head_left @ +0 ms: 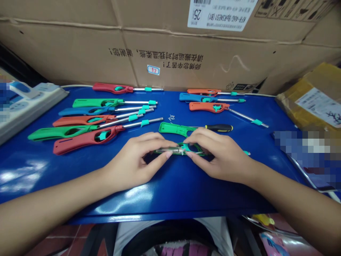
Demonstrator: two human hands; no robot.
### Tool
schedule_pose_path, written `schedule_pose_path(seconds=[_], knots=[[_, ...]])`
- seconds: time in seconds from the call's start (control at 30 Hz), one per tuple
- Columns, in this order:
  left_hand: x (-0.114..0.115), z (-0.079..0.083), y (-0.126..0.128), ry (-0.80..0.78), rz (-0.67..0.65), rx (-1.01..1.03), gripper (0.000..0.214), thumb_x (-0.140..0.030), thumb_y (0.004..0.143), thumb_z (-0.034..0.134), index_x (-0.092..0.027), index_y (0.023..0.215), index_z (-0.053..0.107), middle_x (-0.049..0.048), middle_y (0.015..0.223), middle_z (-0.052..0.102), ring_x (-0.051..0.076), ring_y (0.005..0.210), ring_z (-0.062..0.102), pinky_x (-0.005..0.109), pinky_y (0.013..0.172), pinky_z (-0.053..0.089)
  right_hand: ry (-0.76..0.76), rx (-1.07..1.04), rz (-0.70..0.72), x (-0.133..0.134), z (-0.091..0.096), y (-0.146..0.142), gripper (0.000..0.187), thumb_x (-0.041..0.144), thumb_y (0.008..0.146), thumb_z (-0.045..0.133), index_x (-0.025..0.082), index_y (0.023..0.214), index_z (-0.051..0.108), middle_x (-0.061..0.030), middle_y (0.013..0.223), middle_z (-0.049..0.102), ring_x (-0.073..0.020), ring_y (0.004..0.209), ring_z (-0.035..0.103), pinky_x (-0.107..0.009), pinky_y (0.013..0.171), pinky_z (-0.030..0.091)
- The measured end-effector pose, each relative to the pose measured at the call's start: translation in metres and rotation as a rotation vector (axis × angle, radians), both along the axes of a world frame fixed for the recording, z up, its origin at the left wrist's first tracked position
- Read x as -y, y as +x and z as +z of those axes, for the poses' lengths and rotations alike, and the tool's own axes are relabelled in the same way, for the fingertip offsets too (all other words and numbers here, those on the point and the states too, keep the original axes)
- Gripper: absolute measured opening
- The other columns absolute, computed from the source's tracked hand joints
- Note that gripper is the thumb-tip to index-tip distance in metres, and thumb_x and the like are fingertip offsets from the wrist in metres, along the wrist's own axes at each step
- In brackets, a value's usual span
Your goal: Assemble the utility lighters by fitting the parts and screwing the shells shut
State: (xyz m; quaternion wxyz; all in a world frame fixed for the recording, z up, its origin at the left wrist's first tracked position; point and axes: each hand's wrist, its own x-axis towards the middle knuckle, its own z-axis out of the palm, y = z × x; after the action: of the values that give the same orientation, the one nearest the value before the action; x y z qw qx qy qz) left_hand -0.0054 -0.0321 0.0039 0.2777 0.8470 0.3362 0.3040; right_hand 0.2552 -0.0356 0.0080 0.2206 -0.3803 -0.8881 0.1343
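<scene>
In front of me lies an opened green long-nosed lighter, its inside facing up. Between the thumb and fingers of my left hand is its clear fuel tank, at the handle end. My right hand pinches the lighter around its teal trigger; the fingers hide part of the mechanism. Just beyond the hands rests the other green half shell, hollow side up. A screwdriver with a black and yellow handle lies behind my right hand, its shaft reaching toward that shell.
Small screws lie loose behind the half shell. Several lighters, including a red one, are spread at left; others, one orange, lie at back right. A large cardboard box walls the back. A power strip stands left, a taped parcel right.
</scene>
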Motion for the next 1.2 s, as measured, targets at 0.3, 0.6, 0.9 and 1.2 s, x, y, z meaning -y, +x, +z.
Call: schedule_pose_path(seconds=[0.3,0.6,0.9,1.2], knots=[[-0.011,0.005,-0.008,0.217,-0.045,-0.248,0.019,-0.022,0.098,0.061,-0.018,0.111,0.074,0.0032,0.101,0.077,0.020,0.090,0.067,0.034,0.081,0.056,0.009,0.166,-0.018,-0.004,-0.006,0.002,0.029,0.033,0.098,0.059,0.023,0.124,0.068,-0.0044,0.129,0.066,-0.0200,0.099,0.071,-0.033,0.075,0.057],[-0.013,0.001,-0.010,0.142,-0.028,-0.253,0.020,-0.024,0.098,0.060,-0.020,0.112,0.074,0.0053,0.109,0.072,0.021,0.101,0.067,0.037,0.092,0.056,0.026,0.162,-0.003,-0.004,-0.006,0.006,0.027,0.031,0.101,0.058,0.021,0.123,0.069,-0.0026,0.130,0.071,-0.0217,0.113,0.070,-0.036,0.091,0.059],[-0.018,-0.003,-0.011,0.061,0.002,-0.203,0.018,-0.024,0.100,0.061,-0.020,0.106,0.078,0.0034,0.100,0.071,0.016,0.089,0.069,0.029,0.082,0.055,0.095,0.196,0.055,-0.006,-0.003,0.006,0.031,0.031,0.102,0.056,0.022,0.129,0.068,-0.0082,0.130,0.069,-0.0247,0.116,0.064,-0.042,0.097,0.056],[-0.016,-0.003,-0.010,0.054,0.014,-0.239,0.021,-0.024,0.100,0.060,-0.021,0.109,0.079,0.0049,0.100,0.070,0.018,0.091,0.069,0.032,0.083,0.055,0.153,0.402,0.222,-0.003,0.001,0.006,0.047,0.038,0.105,0.050,0.022,0.149,0.054,-0.0157,0.166,0.038,-0.0382,0.138,0.050,-0.070,0.106,0.044]])
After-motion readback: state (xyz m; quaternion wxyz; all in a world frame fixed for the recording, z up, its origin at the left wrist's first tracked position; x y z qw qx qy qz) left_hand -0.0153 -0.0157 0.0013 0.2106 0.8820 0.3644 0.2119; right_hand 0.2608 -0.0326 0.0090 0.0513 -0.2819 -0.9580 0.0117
